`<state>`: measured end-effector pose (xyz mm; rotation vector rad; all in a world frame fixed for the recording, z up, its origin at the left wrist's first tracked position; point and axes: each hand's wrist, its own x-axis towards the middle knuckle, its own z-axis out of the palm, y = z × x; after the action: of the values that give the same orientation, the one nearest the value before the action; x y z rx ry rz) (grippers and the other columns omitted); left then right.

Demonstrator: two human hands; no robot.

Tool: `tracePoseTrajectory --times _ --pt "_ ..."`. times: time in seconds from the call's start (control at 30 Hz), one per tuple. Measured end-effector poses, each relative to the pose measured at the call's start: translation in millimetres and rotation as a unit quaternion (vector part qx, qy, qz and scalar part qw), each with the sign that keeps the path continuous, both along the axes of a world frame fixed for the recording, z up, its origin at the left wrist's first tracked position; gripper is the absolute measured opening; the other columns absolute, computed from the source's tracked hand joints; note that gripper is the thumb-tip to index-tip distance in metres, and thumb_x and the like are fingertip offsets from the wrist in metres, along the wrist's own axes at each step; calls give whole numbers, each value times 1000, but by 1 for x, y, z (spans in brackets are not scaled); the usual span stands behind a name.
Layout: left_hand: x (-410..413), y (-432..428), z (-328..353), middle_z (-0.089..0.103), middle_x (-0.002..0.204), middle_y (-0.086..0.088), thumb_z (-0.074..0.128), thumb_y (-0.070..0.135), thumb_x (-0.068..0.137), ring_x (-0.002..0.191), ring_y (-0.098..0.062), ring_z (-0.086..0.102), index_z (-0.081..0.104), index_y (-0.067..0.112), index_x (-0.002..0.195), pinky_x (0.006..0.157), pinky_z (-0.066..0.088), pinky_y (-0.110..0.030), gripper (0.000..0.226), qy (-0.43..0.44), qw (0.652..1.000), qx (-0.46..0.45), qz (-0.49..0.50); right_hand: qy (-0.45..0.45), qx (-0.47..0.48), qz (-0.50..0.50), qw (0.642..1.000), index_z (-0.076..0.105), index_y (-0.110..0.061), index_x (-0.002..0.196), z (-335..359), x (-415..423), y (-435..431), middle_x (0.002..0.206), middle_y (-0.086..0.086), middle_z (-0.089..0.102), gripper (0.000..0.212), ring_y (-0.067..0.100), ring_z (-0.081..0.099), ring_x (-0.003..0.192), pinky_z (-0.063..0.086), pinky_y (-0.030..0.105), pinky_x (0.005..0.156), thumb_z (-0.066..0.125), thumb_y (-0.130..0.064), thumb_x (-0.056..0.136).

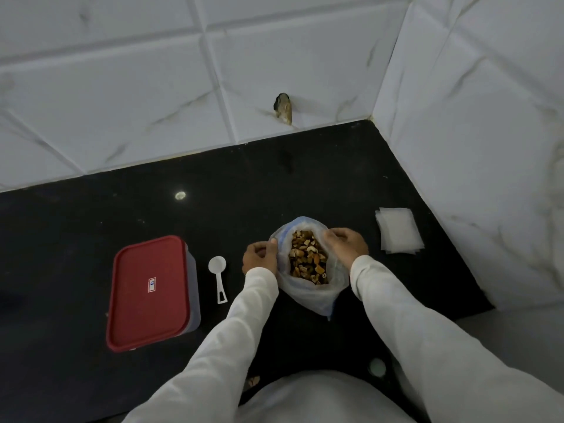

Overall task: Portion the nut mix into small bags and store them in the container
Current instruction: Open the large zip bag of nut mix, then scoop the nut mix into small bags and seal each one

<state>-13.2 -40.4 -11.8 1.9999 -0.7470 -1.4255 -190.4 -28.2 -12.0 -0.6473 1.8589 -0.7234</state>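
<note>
A large clear plastic bag [308, 296] stands on the black counter with its mouth spread wide, showing the brown nut mix [306, 259] inside. My left hand [259, 257] grips the bag's left rim and my right hand [346, 244] grips its right rim. A white plastic scoop [218, 274] lies on the counter just left of my left hand. Further left sits the container [152, 293], rectangular with a red lid closed on it. A small stack of clear small bags [398, 230] lies flat to the right of the nut bag.
The black counter [122, 215] fills a corner of white marble-look tiled walls, at the back and on the right. A dark chipped hole [283, 108] marks the back wall. A few nut pieces [253, 381] lie near the front edge, by my body.
</note>
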Motion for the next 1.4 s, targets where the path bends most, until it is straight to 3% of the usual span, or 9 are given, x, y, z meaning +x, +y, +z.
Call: tracePoseTrajectory --times 0.1,0.27,0.53,0.63,0.73,0.83,0.9,1.17,1.4 --pt "7 22 8 62 97 9 68 51 85 94 -13 59 59 24 108 83 47 -29 36 -35 998 -34 -32 98 -7 66 993 54 -25 122 11 -2 19 113 -6 57 44 13 55 103 43 28 82 63 -49 87" --pt "7 45 8 68 102 6 68 42 88 96 -10 61 65 21 115 86 48 -25 34 -72 995 -6 -63 121 -51 41 991 59 -24 120 4 -2 51 110 -4 64 28 10 60 95 48 24 79 62 -27 92" --pt "-1 50 10 68 121 -2 65 34 92 100 -9 58 62 16 126 89 44 -24 39 -64 997 -11 -49 147 -65 58 985 63 -20 114 -5 -1 57 107 -4 65 19 5 56 90 37 11 66 56 -24 96" --pt "-4 60 20 53 136 3 67 40 89 125 -16 49 54 25 132 102 43 -34 48 -129 985 -109 -47 120 -91 21 988 62 -21 117 2 -10 62 103 -7 64 24 5 59 93 43 16 77 61 -26 93" --pt "-29 61 47 48 126 8 63 35 92 120 -12 48 58 27 117 102 44 -34 28 -179 947 -234 -132 156 -137 -22 978 64 -19 115 12 -30 66 102 -7 65 24 7 61 93 44 18 81 62 -26 93" --pt "-76 50 69 45 98 19 57 36 97 97 2 48 49 34 106 100 40 -23 13 -126 945 -180 -242 199 -171 -66 963 67 -14 111 16 -62 66 99 -1 68 20 10 62 89 44 17 78 64 -19 92" --pt "-110 42 65 54 98 17 58 30 97 84 6 50 57 30 107 93 48 -23 10 -84 937 -196 -276 229 -180 -84 953 67 -10 109 13 -86 63 99 4 68 19 12 61 86 42 14 72 64 -14 91" --pt "-199 17 15 64 116 -1 59 17 95 107 -16 61 64 20 116 91 50 -28 22 -72 955 -121 -261 290 -93 -63 950 61 -8 122 -19 -140 42 115 15 61 42 33 58 104 49 44 90 69 -24 84" --pt "-220 8 -4 62 123 -2 59 12 95 111 -16 60 63 17 120 94 49 -27 27 -68 961 -82 -256 254 -27 -24 966 53 -14 132 -27 -149 33 131 12 52 54 31 52 118 46 44 98 71 -30 84"
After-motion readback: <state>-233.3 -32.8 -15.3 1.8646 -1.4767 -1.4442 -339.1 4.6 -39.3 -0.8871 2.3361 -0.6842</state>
